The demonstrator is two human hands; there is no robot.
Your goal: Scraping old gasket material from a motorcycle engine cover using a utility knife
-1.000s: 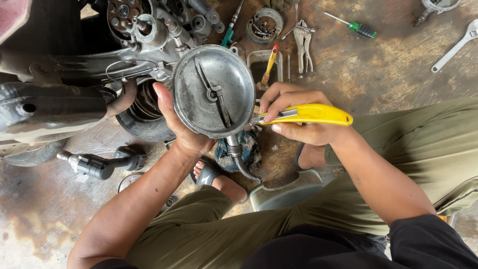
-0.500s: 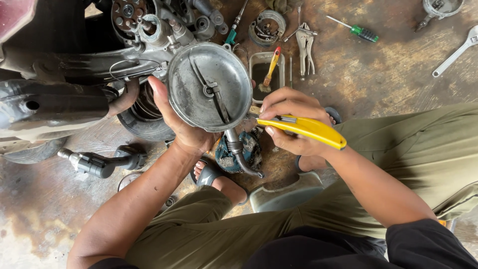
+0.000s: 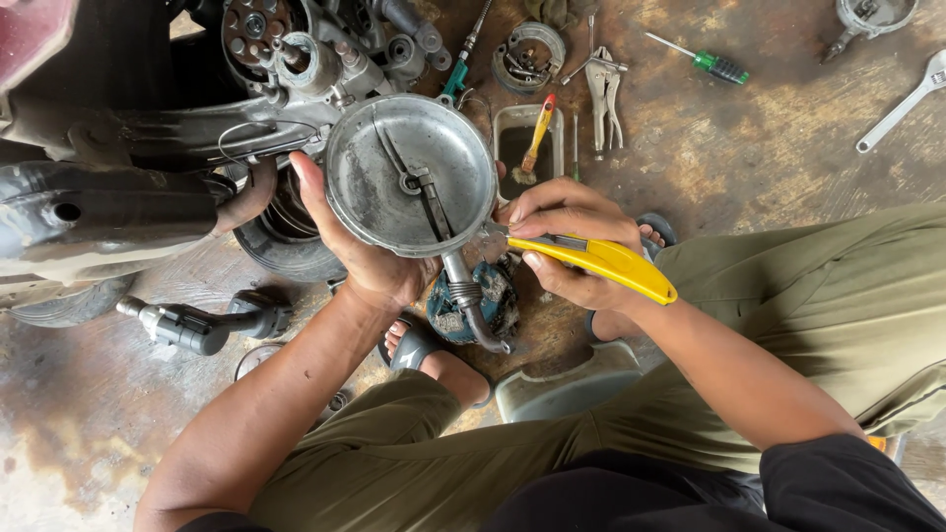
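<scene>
The left hand has its grip closed around the edge of a round metal cover, holding it up over the floor. The right hand has its grip closed tight on a yellow box cutter, and its tip touches the cover's rim just beside the left grip. A small tray with a brush and pliers lie on the floor past the right grip.

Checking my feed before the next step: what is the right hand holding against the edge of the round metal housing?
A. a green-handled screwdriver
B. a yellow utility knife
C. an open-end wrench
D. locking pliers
B: the right hand grips a yellow utility knife with its tip at the rim of the round metal housing, which the left hand supports from beneath.
</scene>
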